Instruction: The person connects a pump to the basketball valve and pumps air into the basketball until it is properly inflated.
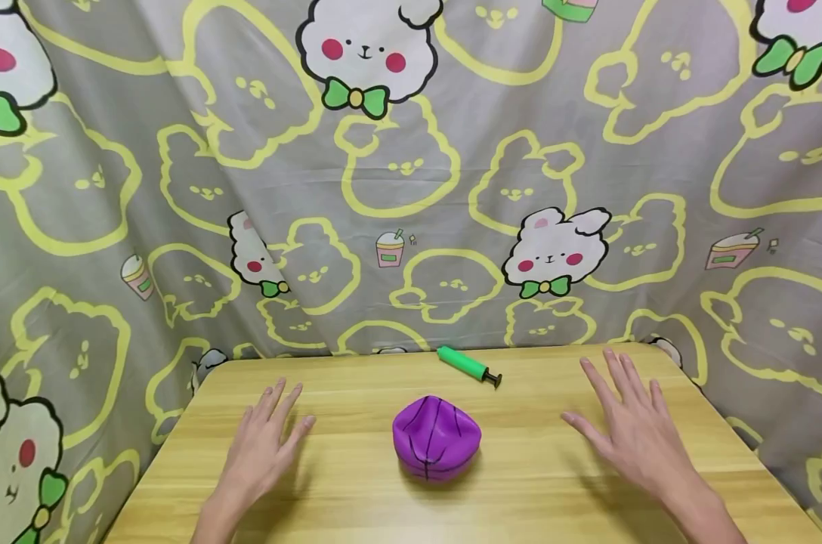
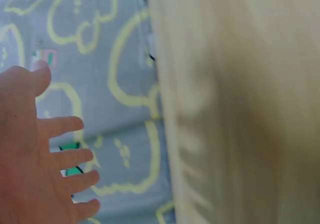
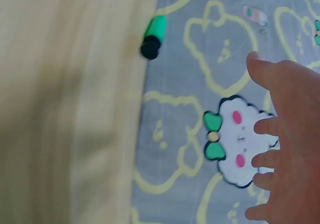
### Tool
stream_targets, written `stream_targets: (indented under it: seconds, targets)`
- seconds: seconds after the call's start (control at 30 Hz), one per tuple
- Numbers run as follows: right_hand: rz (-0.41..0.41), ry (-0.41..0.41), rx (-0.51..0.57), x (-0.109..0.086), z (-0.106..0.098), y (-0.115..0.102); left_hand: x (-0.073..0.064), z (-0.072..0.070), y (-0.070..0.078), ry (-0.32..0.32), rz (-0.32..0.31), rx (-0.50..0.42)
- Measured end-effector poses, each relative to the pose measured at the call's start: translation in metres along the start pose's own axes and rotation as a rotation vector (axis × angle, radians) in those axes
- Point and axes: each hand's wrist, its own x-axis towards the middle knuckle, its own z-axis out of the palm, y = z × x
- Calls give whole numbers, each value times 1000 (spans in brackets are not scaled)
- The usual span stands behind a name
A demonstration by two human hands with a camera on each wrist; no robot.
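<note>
A crumpled purple ball (image 1: 437, 440) with black lines, dented on top and looking deflated, rests on the wooden table between my hands. Behind it, near the table's back edge, lies a green hand pump (image 1: 464, 363) with a black handle. To the ball's left is my left hand (image 1: 264, 446), fingers spread and holding nothing. On the other side, my right hand (image 1: 631, 431) is also spread, apart from both ball and pump. The right wrist view shows the pump (image 3: 156, 31) beyond that hand's thumb; the left wrist view catches only a bit of green at its top edge.
The light wooden table (image 1: 343, 499) has its back edge against a grey curtain (image 1: 452, 189) printed with yellow outlines and white bunny faces. The curtain also hangs along the left and right sides.
</note>
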Motion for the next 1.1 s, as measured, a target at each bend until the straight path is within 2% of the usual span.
stream_targets:
  seconds: [0.1,0.23,0.37,0.43,0.5,0.63,0.73,0.83,0.93,1.1]
  targets:
    - [4,15,9,10,-4,-10,6,0,16,7,0,-44]
    - [11,12,50,27,-4,-22,9,2,38,59,15,-143]
    - [15,-11,132,48,10,-33,19,10,53,127,49,-288]
    - [17,-25,175,57,21,-37,26,17,61,129,54,-366]
    - [14,-27,206,65,34,-39,32,26,70,83,45,-455]
    - [6,11,274,75,62,-43,44,47,89,-83,-28,-624]
    - [5,31,328,85,81,-49,53,60,102,-196,-71,-704]
    - [13,14,369,95,97,-56,60,69,111,-301,-80,-720]
    - [29,-32,389,104,111,-61,65,77,119,-378,-92,-719]
    - [22,-103,378,117,131,-65,72,84,127,-410,-92,-718]
